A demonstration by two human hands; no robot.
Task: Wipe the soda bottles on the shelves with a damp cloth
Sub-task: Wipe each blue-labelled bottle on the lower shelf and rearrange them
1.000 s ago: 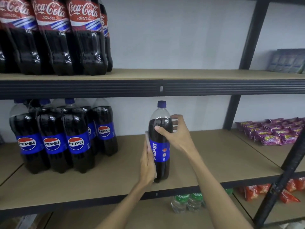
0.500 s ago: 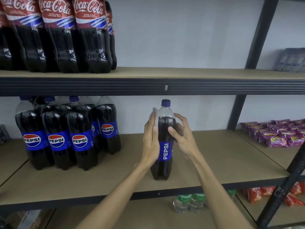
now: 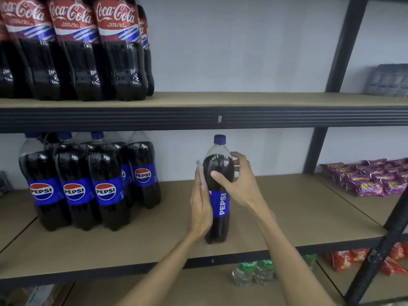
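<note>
A lone Pepsi bottle [image 3: 220, 204] with a blue cap and blue label stands upright on the middle shelf [image 3: 298, 208]. My left hand [image 3: 201, 202] lies flat against its left side, fingers straight and pointing up. My right hand [image 3: 238, 182] grips the bottle's dark shoulder, thumb across the front and fingers round the back. No cloth is visible in either hand. A cluster of several more Pepsi bottles [image 3: 88, 184] stands at the shelf's left, and Coca-Cola bottles [image 3: 77, 51] fill the left of the shelf above.
A black upright post [image 3: 331, 85] divides the shelving at right. Purple snack packets [image 3: 371, 180] lie beyond it on the same level. Below are green-capped clear bottles [image 3: 254, 272] and orange-red packets [image 3: 353, 259]. Grey packs [image 3: 388, 80] sit top right.
My left hand slid up the bottle's left side, then came partway back down. The label text turned towards the front. My right hand kept hold of the shoulder.
</note>
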